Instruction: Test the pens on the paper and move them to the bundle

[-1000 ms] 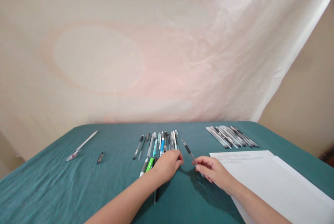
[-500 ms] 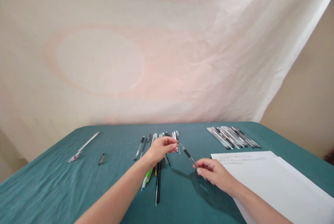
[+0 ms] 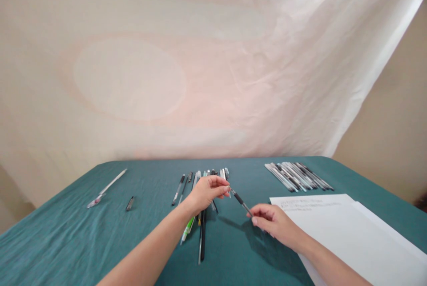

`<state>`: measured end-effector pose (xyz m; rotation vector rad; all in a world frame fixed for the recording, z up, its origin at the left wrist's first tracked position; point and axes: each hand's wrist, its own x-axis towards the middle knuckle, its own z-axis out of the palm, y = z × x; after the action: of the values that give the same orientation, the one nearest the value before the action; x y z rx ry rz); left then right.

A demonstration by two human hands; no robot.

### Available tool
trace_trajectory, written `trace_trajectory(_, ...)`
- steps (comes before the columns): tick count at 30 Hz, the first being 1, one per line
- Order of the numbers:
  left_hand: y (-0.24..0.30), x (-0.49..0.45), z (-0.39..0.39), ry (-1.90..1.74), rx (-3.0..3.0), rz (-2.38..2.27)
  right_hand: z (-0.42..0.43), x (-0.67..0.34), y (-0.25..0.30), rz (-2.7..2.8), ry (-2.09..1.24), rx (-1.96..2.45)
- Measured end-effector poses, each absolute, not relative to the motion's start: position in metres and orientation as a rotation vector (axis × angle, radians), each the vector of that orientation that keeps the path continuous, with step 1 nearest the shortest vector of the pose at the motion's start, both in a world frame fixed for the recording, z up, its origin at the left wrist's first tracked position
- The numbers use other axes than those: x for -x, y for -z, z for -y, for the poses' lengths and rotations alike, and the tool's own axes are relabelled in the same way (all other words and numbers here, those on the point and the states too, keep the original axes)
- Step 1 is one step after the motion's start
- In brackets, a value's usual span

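My right hand [image 3: 273, 221] grips a pen [image 3: 240, 201] near its rear end. The pen has a clear barrel and a dark grip, and it slants up to the left above the table. At its tip, the thumb and fingers of my left hand [image 3: 210, 192] are pinched together. Whatever is between those fingertips is too small to make out. Under and behind my left hand lies a loose group of pens [image 3: 203, 237], partly hidden by the hand and forearm. A green-and-white pen [image 3: 187, 230] is among them.
A row of pens [image 3: 298, 176] lies at the back right. Paper sheets [image 3: 353, 232] with some handwriting are at the right. On the left are a pale pen [image 3: 111, 182] with a clear wrapper and a small dark cap [image 3: 130, 203]. A green cloth [image 3: 76, 232] covers the table.
The small gap between my left fingertips and the pen's tip has closed; they now meet. My right hand has hardly moved.
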<state>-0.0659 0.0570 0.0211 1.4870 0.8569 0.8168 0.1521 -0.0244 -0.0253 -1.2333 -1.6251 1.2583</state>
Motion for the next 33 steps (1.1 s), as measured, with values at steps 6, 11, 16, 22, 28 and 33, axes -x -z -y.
trace_trajectory(6,-0.021,0.068,-0.058,-0.792,-1.527,-0.833,0.023,-0.153,0.028,1.64,-1.255,1.216)
trace_trajectory(11,-0.023,0.071,-0.058,-0.741,-1.564,-0.827,0.024,-0.153,0.028,1.64,-1.26,1.214)
trace_trajectory(16,-0.025,0.071,-0.055,-0.707,-1.54,-0.824,0.024,-0.153,0.027,1.649,-1.254,1.21)
trace_trajectory(22,-0.019,0.066,-0.052,-0.67,-1.457,-0.806,0.024,-0.153,0.027,1.639,-1.263,1.192)
trace_trajectory(28,-0.009,0.056,-0.046,-0.796,-1.272,-0.819,0.026,-0.153,0.029,1.559,-1.272,1.15)
trace_trajectory(33,-0.007,0.051,-0.043,-0.87,-1.173,-0.81,0.028,-0.151,0.026,1.458,-1.262,1.165)
